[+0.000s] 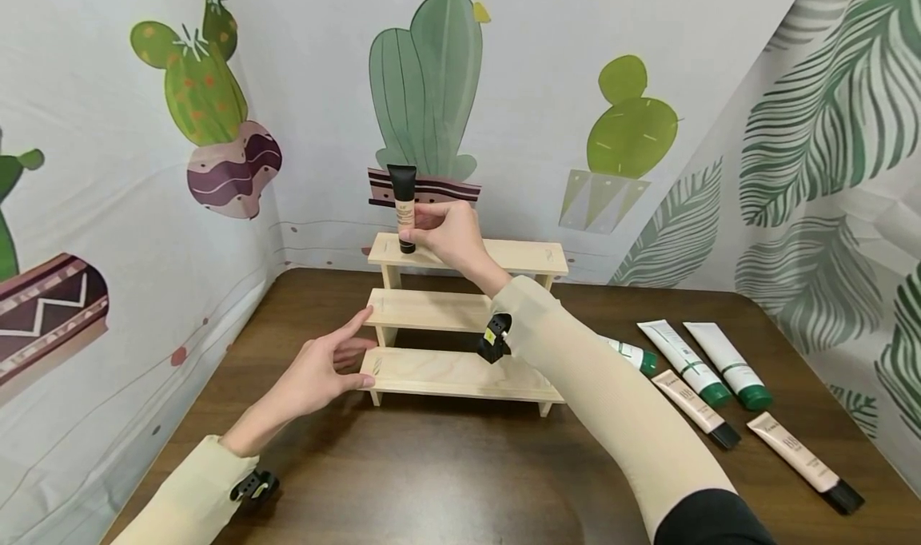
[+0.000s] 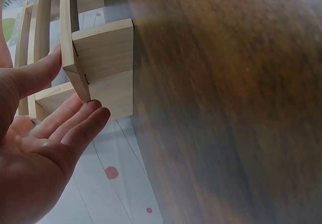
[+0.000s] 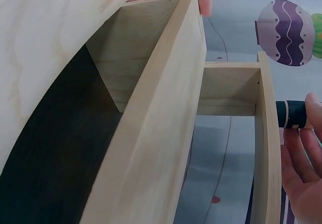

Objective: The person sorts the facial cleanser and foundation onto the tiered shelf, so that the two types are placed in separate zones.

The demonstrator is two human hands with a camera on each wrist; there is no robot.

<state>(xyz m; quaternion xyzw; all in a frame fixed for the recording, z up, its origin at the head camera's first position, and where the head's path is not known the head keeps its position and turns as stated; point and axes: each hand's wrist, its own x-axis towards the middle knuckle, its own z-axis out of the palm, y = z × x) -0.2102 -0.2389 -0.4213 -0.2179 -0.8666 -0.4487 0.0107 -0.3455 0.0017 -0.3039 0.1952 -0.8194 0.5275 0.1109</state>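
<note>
A three-tier wooden shelf stands on the table. My right hand pinches a small beige-and-black cosmetic tube between thumb and fingers at the left part of the top tier. The tube is upright, its flat black end up and its dark cap down at the board; whether it bears on the wood I cannot tell. My left hand holds the shelf's left side, with the thumb on the lowest tier's corner and the index fingertip at the middle tier's end. Several fingertips touch the lowest board's end.
On the table's right lie white tubes with green caps, one partly behind my right forearm, and two beige BB tubes with black caps. A brown wooden table carries everything. Cactus-and-leaf printed cloth hangs close behind and at both sides.
</note>
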